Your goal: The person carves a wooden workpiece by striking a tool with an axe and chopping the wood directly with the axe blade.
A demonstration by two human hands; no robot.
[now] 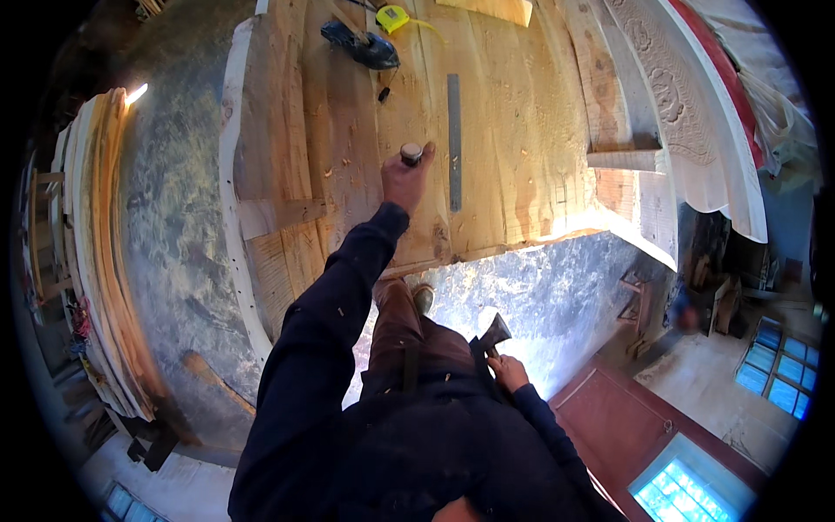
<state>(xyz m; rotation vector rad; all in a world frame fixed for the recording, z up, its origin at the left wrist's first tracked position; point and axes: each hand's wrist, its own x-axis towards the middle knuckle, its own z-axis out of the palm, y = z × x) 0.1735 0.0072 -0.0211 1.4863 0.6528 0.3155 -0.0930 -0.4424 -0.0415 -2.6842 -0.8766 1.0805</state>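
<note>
My left hand (404, 180) is closed around an upright chisel (410, 153), over the near part of a broad wooden panel (522, 113). Only the round end of its handle shows; my fist hides the rest, so I cannot tell if its tip touches the wood. Down beside my right thigh, my right hand (510, 372) grips a hatchet (496, 334), whose dark flared head sticks up above the fingers. To the right of my left hand, a grey steel ruler (454, 143) lies lengthwise on the panel.
A dark wrapped bundle (361, 48) and a yellow tape measure (393, 17) lie at the panel's far end. Boards (109, 252) stand stacked at left. A carved panel (670, 87) runs along the right. A wooden piece (213, 378) lies on the mottled floor (178, 217).
</note>
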